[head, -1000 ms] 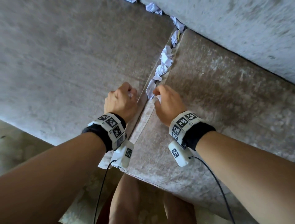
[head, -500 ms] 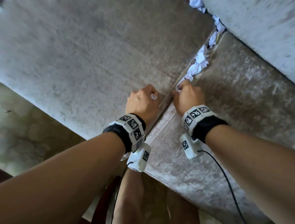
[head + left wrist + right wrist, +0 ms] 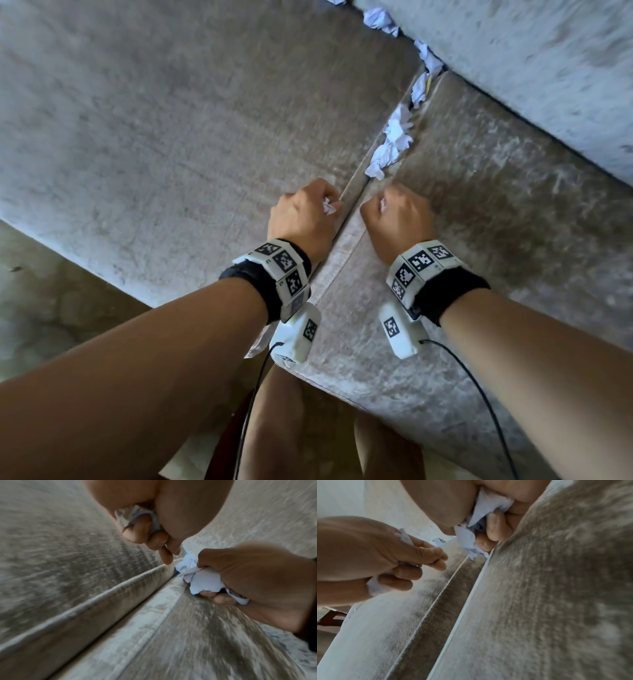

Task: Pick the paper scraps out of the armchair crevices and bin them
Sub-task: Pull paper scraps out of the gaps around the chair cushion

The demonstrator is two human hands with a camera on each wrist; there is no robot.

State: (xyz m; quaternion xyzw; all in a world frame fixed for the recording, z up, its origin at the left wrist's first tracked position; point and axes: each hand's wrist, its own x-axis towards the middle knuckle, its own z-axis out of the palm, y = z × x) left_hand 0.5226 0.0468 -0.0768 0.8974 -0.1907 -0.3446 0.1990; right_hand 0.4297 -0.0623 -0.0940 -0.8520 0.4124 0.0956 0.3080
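Both fists sit on either side of the grey armchair's crevice [image 3: 346, 219], between arm and seat cushion. My left hand [image 3: 308, 212] grips a crumpled white paper scrap [image 3: 329, 206], also showing between its curled fingers [image 3: 135, 516]. My right hand [image 3: 394, 212] is curled round a larger wad of white scraps [image 3: 202, 580], bunched in its palm [image 3: 481, 509]. More white paper scraps [image 3: 390, 144] lie wedged further up the crevice, and others [image 3: 424, 58] sit along the backrest seam.
The armchair arm [image 3: 171, 120] spreads to the left and the seat cushion [image 3: 496, 222] to the right. The backrest [image 3: 548, 68] rises at top right. Floor [image 3: 51, 325] shows at lower left, my legs below the seat's front edge.
Both hands have drawn back toward me along the crevice. The right hand, which was at the nearest scrap in the gap, now holds it clear of the seam.
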